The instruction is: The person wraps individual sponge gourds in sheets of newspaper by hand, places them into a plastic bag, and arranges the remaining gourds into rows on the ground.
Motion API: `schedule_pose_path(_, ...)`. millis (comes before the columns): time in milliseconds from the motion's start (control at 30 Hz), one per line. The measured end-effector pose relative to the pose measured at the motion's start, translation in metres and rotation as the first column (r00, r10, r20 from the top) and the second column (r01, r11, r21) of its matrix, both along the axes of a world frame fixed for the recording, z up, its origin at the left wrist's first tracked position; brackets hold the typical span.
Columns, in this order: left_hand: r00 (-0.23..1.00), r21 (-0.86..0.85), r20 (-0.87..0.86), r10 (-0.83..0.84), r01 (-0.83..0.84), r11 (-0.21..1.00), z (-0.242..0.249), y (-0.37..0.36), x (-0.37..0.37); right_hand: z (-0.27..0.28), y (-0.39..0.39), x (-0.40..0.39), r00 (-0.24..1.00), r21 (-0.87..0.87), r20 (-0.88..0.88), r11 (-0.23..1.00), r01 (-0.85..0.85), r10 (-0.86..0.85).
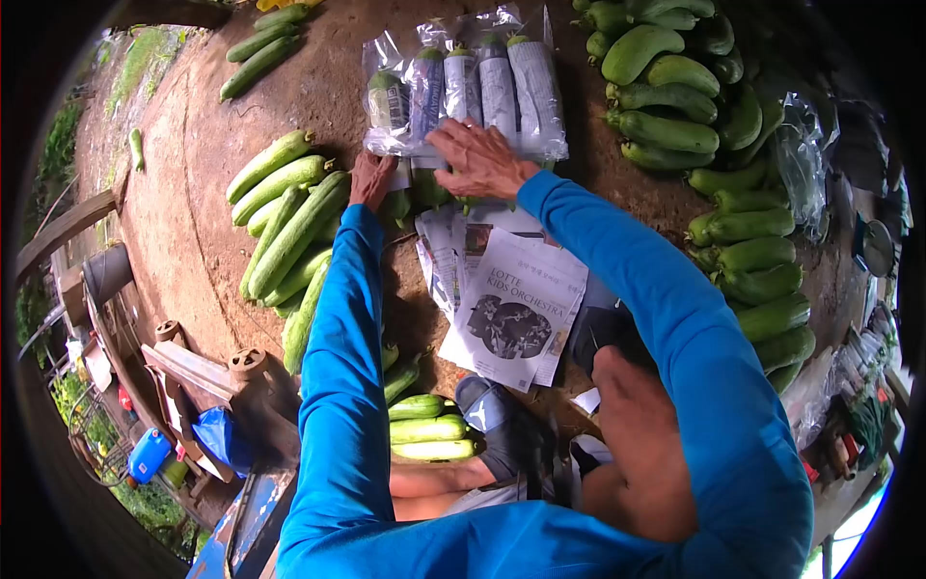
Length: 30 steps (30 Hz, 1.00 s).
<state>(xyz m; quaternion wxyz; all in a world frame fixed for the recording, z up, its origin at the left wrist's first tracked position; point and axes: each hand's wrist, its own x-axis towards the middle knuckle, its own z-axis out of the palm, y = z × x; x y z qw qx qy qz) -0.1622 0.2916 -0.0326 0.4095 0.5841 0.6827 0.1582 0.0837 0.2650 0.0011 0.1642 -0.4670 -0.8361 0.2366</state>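
A clear plastic bag (548,145) lies flat on the brown ground ahead of me. Inside it, several cucumbers wrapped in newsprint (498,92) are lined up side by side, their green ends showing at the far side. My left hand (371,179) is closed at the bag's near left corner, its fingertips partly hidden. Across the near edge of the bag rests my right hand (479,159), palm down with fingers stretched out. Just below the hands, a few unwrapped green cucumbers (428,189) lie partly covered by my hands and by paper.
Newspaper sheets (511,314) are stacked between my arms. Cucumber piles lie on the left (289,217), at the right (666,96) and by my foot (429,429). More plastic bags (805,159) sit at the far right. Wooden pieces (198,372) and a blue container (149,455) stand at lower left.
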Motion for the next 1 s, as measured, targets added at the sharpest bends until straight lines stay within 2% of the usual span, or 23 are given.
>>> schedule_pose_path(33, 1.000, -0.001, -0.004, 0.003, -0.003, 1.000, -0.007, -0.003, -0.002, -0.002, -0.002, 0.010, 1.000, -0.001, -0.004, 1.000, -0.003, 0.003)
schedule_pose_path(100, 0.986, 0.247, -0.165, 0.004, 0.038, 0.968, -0.021, -0.009, 0.002, -0.004, -0.005, 0.028, 0.994, 0.018, 0.101, 0.999, 0.030, -0.032)
schedule_pose_path(133, 0.978, 0.262, -0.199, 0.062, -0.008, 0.965, -0.021, -0.017, 0.010, -0.004, -0.004, 0.036, 0.995, 0.022, 0.098, 0.999, 0.025, -0.027)
schedule_pose_path(167, 0.973, 0.328, -0.222, 0.064, 0.013, 0.945, -0.020, -0.023, 0.017, -0.004, -0.004, 0.043, 0.994, 0.035, 0.102, 0.998, 0.043, -0.046)
schedule_pose_path(233, 0.971, 0.315, -0.196, 0.135, -0.068, 0.947, -0.016, -0.029, 0.033, 0.001, -0.003, 0.058, 0.993, 0.050, 0.105, 0.998, 0.043, -0.048)
schedule_pose_path(300, 0.963, 0.093, -0.187, 0.191, -0.177, 0.980, 0.002, -0.018, 0.040, 0.012, -0.002, 0.067, 0.999, -0.154, -0.007, 0.988, 0.031, -0.032)
schedule_pose_path(333, 0.964, 0.157, -0.150, 0.220, -0.196, 0.968, -0.006, -0.016, 0.037, 0.014, -0.003, 0.068, 0.996, -0.206, -0.051, 0.977, 0.062, -0.074)
schedule_pose_path(367, 0.972, 0.099, -0.166, 0.166, -0.151, 0.984, 0.006, -0.015, 0.035, 0.015, -0.004, 0.064, 0.989, -0.264, -0.104, 0.962, 0.075, -0.106)
schedule_pose_path(400, 0.978, 0.098, -0.150, 0.147, -0.134, 0.986, -0.002, -0.016, 0.029, 0.025, -0.008, 0.066, 0.989, -0.369, -0.056, 0.924, 0.104, -0.134)
schedule_pose_path(433, 0.949, 0.126, -0.270, 0.164, -0.134, 0.983, 0.007, -0.026, 0.020, 0.035, -0.003, 0.053, 0.991, -0.457, -0.024, 0.883, 0.105, -0.131)
schedule_pose_path(500, 0.913, 0.156, -0.405, 0.051, 0.014, 0.988, 0.018, -0.042, 0.034, 0.011, -0.011, 0.060, 0.989, -0.086, -0.102, 0.991, 0.102, -0.111)
schedule_pose_path(533, 0.913, 0.230, -0.409, -0.012, 0.115, 0.966, 0.035, -0.051, 0.031, 0.018, -0.014, 0.058, 0.989, -0.089, -0.107, 0.991, 0.095, -0.104)
schedule_pose_path(600, 0.891, 0.349, -0.440, -0.114, 0.286, 0.892, 0.082, -0.080, 0.025, 0.038, -0.035, 0.061, 0.982, 0.313, -0.067, 0.931, 0.189, -0.177)
schedule_pose_path(633, 0.874, 0.412, -0.466, -0.141, 0.354, 0.840, 0.104, -0.089, 0.016, 0.043, -0.050, 0.059, 0.982, 0.304, -0.053, 0.934, 0.189, -0.182)
schedule_pose_path(700, 0.876, 0.567, -0.479, -0.059, 0.361, 0.741, 0.104, -0.106, -0.016, 0.058, -0.091, 0.052, 0.994, 0.168, -0.065, 0.981, 0.094, -0.084)
schedule_pose_path(767, 0.883, 0.529, -0.449, -0.139, 0.388, 0.755, 0.128, -0.147, -0.017, 0.050, -0.147, 0.051, 0.993, -0.144, -0.072, 0.984, -0.102, 0.092)
schedule_pose_path(833, 0.794, 0.386, -0.425, -0.434, 0.593, 0.707, 0.135, -0.197, -0.006, 0.031, -0.204, 0.050, 0.993, -0.329, 0.010, 0.938, -0.106, 0.116)
schedule_pose_path(867, 0.784, 0.258, -0.449, -0.429, 0.573, 0.778, 0.127, -0.224, 0.001, 0.023, -0.219, 0.054, 0.993, -0.330, 0.018, 0.938, -0.101, 0.113)
schedule_pose_path(900, 0.770, 0.122, -0.471, -0.430, 0.540, 0.833, 0.112, -0.253, 0.009, 0.017, -0.234, 0.060, 0.975, -0.312, 0.142, 0.942, -0.120, 0.171)
schedule_pose_path(933, 0.824, 0.040, -0.445, -0.351, 0.410, 0.911, 0.096, -0.275, 0.017, 0.015, -0.242, 0.064, 0.938, -0.295, 0.262, 0.945, -0.144, 0.225)
schedule_pose_path(967, 0.864, -0.041, -0.431, -0.259, 0.268, 0.963, 0.080, -0.291, 0.024, 0.013, -0.242, 0.065, 0.938, -0.290, 0.264, 0.946, -0.145, 0.224)
schedule_pose_path(1000, 0.877, -0.115, -0.422, -0.231, 0.201, 0.973, 0.071, -0.302, 0.029, 0.013, -0.242, 0.065, 0.930, -0.305, 0.254, 0.935, -0.182, 0.264)
